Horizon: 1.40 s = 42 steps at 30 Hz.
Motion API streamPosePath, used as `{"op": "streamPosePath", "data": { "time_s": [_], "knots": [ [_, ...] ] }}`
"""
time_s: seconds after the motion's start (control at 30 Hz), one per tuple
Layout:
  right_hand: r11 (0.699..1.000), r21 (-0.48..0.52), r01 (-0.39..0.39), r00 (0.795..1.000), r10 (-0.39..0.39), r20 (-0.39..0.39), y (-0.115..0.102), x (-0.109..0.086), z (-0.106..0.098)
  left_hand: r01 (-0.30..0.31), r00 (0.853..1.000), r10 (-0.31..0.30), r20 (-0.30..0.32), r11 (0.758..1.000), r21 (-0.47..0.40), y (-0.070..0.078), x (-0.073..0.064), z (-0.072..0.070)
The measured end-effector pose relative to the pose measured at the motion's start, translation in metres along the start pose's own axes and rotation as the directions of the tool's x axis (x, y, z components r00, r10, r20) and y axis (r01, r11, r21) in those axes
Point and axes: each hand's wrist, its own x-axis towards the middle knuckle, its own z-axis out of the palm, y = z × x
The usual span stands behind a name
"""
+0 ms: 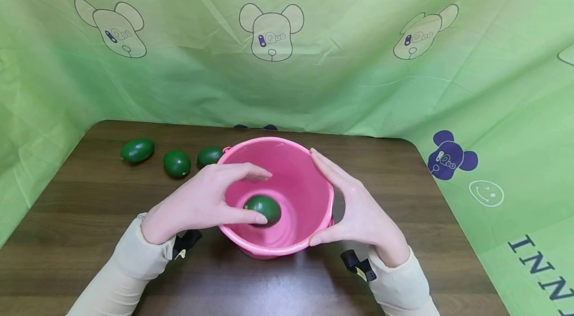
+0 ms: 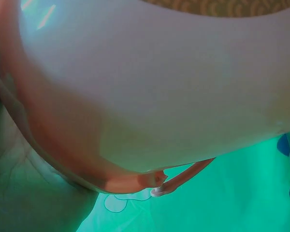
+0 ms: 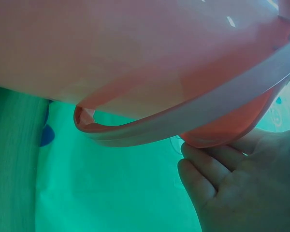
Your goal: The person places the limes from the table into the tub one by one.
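A pink bucket (image 1: pixel 305 181) stands on the table, its mouth tilted toward the view. One dark green avocado (image 1: pixel 262 204) lies inside on the bottom. My left hand (image 1: pixel 206 201) reaches over the bucket's left rim, fingers and thumb spread apart; the thumb overlaps the avocado in the head view. At the right rim, my right hand (image 1: pixel 354 206) rests with thumb on the near side and fingertips on the far side. The right wrist view shows its nearly straight fingers (image 3: pixel 203 169) under the rim, beside the bucket's handle (image 3: pixel 164 123).
Left of the bucket, three more avocados lie in a loose row: one at the far left (image 1: pixel 137 150), a middle one (image 1: pixel 177 163) and one close to the bucket (image 1: pixel 209 156). A green printed cloth (image 1: pixel 332 86) hangs behind and beside the brown table (image 1: pixel 403 171).
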Motion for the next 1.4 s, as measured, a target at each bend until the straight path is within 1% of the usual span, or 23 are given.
{"op": "streamPosePath", "data": {
  "time_s": [0.13,0.47,0.6,0.7,0.77,0.9,1.03,1.13,1.3,1.4],
  "knots": [
    [1.000,-0.009,-0.008,1.000,0.008,0.000,-0.001,0.000,0.000,0.017,1.000,-0.017,-0.010,1.000,0.000,0.000,0.000,0.001],
    [1.000,-0.004,-0.006,1.000,0.006,0.000,-0.001,0.000,0.000,0.014,1.000,-0.014,-0.011,1.000,0.007,-0.001,-0.001,0.002],
    [1.000,-0.003,-0.002,1.000,0.002,-0.001,0.000,0.000,0.000,0.020,1.000,-0.020,-0.014,1.000,-0.007,-0.001,-0.001,0.002],
    [1.000,-0.002,-0.002,1.000,0.002,-0.001,0.000,0.000,0.000,0.014,1.000,-0.015,-0.020,0.999,-0.033,-0.001,-0.003,0.001],
    [1.000,-0.001,-0.005,1.000,0.005,-0.001,0.000,0.000,0.000,0.000,1.000,-0.001,-0.031,0.999,-0.042,-0.001,-0.003,0.001],
    [1.000,-0.006,-0.003,1.000,0.003,-0.002,0.000,0.000,0.000,-0.036,0.997,0.034,-0.070,0.999,-0.029,-0.001,-0.004,-0.001],
    [1.000,-0.014,0.000,1.000,0.000,-0.001,0.001,0.000,0.000,-0.066,0.990,0.064,-0.129,0.998,-0.014,-0.003,-0.005,-0.004],
    [1.000,-0.016,0.001,1.000,-0.001,0.000,0.000,0.000,0.000,-0.085,0.983,0.084,-0.161,0.996,-0.001,-0.004,-0.006,-0.007],
    [1.000,-0.013,-0.002,1.000,0.002,0.001,-0.001,0.000,0.000,-0.122,0.976,0.125,-0.179,0.992,0.028,-0.005,-0.006,-0.009],
    [1.000,-0.014,0.008,1.000,-0.008,-0.003,-0.001,0.000,0.000,-0.134,0.972,0.139,-0.190,0.990,0.040,-0.006,-0.006,-0.010]
  ]
}}
